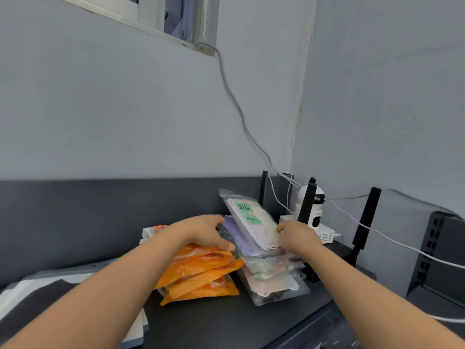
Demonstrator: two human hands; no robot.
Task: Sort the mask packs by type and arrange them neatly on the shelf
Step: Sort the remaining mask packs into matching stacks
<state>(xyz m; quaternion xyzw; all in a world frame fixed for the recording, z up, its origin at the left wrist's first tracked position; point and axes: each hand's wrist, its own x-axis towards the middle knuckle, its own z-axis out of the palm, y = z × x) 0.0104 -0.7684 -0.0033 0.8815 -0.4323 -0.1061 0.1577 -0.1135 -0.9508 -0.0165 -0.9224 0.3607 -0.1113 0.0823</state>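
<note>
Several orange mask packs point(201, 273) lie stacked on the dark shelf point(226, 321). To their right is a pile of clear packs point(274, 275) holding pale masks. On top of that pile, a clear pack with a green FACE MASK label point(247, 214) stands tilted, with a purple pack point(239, 238) under it. My left hand point(206, 233) rests over the orange stack, its fingers curled at the left edge of the tilted packs. My right hand point(297, 235) grips the right edge of the labelled pack.
A white security camera point(312, 207) stands on a white box point(324, 234) behind the packs, among black router antennas point(366, 217) and white cables point(392, 239). Folded grey and white items point(37, 298) lie at the left. A black rack point(437, 258) stands at the right.
</note>
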